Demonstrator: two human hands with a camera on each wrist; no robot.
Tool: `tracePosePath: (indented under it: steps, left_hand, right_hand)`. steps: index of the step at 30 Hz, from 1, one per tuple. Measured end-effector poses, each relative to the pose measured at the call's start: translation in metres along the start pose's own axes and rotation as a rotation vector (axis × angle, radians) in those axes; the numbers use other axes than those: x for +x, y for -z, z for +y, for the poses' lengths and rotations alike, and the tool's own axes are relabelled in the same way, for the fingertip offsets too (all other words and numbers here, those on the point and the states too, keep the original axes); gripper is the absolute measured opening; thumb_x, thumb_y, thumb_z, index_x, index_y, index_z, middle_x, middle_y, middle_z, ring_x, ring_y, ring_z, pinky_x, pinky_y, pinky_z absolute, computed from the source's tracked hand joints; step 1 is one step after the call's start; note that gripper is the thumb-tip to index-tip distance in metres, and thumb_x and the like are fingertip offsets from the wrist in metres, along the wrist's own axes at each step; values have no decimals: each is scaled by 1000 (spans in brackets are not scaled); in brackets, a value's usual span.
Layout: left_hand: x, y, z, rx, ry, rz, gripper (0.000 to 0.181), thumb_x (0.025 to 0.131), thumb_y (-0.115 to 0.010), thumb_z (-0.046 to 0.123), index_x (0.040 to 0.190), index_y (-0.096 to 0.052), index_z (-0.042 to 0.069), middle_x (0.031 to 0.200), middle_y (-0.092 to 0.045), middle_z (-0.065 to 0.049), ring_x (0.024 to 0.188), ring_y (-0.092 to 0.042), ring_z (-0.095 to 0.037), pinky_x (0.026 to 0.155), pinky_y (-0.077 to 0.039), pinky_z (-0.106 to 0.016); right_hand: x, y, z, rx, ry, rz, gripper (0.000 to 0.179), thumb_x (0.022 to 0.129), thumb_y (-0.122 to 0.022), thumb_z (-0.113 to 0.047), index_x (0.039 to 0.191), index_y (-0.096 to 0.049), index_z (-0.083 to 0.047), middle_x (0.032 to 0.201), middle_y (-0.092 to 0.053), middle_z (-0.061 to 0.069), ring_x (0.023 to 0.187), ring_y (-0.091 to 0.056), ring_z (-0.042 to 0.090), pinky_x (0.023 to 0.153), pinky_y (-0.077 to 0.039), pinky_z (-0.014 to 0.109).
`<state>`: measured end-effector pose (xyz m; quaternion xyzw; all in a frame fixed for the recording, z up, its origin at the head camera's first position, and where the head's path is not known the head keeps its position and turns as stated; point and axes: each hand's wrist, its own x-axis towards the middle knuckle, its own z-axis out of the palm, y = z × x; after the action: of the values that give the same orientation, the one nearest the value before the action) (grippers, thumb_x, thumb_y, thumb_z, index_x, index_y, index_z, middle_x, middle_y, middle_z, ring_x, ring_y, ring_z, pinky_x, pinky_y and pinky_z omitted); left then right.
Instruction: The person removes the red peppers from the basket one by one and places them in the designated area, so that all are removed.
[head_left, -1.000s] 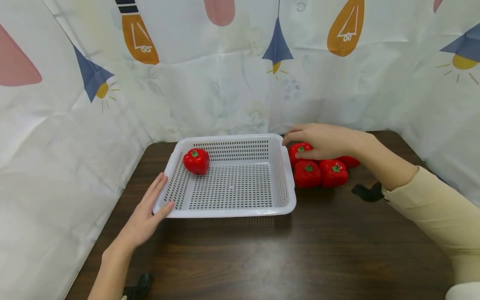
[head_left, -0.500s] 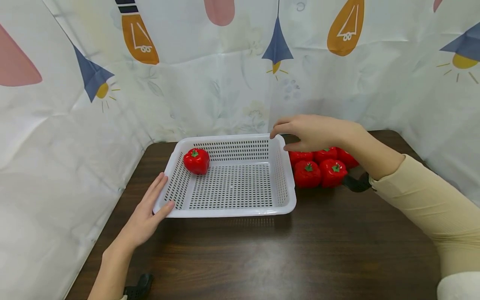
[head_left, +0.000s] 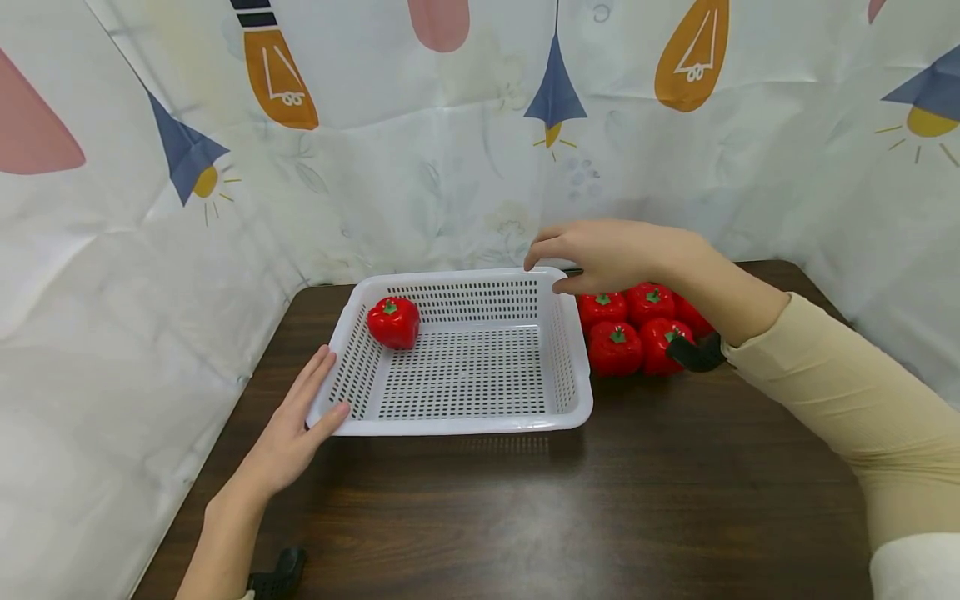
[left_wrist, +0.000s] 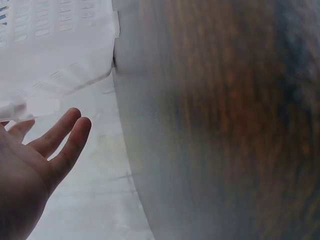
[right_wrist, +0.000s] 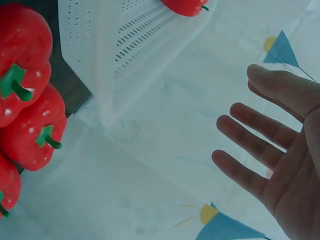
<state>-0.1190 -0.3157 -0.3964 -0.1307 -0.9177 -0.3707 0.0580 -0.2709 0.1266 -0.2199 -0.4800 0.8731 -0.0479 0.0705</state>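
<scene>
A white perforated plastic basket [head_left: 462, 427] stands on the table, with one red bell pepper [head_left: 394, 323] at its back left. My left hand [head_left: 279, 446] rests against the basket's front left corner, fingers extended along the left rim and thumb at the front rim. Over the back right corner hovers my right hand [head_left: 611, 252], fingers loosely bent and apart. Nothing shows between its fingers [right_wrist: 252, 142] in the right wrist view. Several red bell peppers [head_left: 615, 349] with green stems sit in a cluster just right of the basket, partly behind the right wrist.
The dark wooden table [head_left: 480, 517] extends in front of the basket. A white curtain [head_left: 465, 167] printed with lamps and bulbs hangs close behind the table and along both sides. The right forearm's sleeve [head_left: 840, 417] reaches across the table's right side.
My right hand has risen from over the clustered peppers and shifted left to the basket's back right corner, uncovering more peppers. The left hand, basket and pepper inside stay in place.
</scene>
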Motion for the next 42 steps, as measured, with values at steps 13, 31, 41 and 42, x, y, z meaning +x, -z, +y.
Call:
tracePosePath:
  steps: [13,31,41,42]
  left_hand:
    - [0,-1,0,-3,8,0,79,99,-65,28,166,-23,23,172,-10,-3,151,-19,-43,108,-24,-77]
    - [-1,-1,0,-7,-15,7,77,100,-65,25,165,-23,20,171,-11,-4,151,-20,-44,109,-22,-76]
    - [0,0,1,-1,-14,7,78,100,-65,25,165,-24,18,171,-11,-6,150,-19,-45,109,-23,-77]
    - [0,0,1,-1,-13,6,78,100,-65,25,165,-23,19,171,-11,-6,150,-19,-45,109,-23,-77]
  right_hand:
    - [22,4,-3,-36,3,-40,41,95,-74,-17,135,-64,-14,134,-60,4,121,-58,25,104,-49,43]
    - [70,-8,-12,-62,-16,-168,41,99,-68,-21,139,-61,-19,139,-58,6,123,-55,25,104,-47,42]
    - [110,-25,-32,-127,53,-212,45,99,-68,-20,143,-59,-21,136,-59,4,115,-59,21,100,-50,39]
    - [114,-28,-34,-128,59,-213,46,99,-69,-20,143,-59,-21,137,-59,5,114,-60,21,100,-50,39]
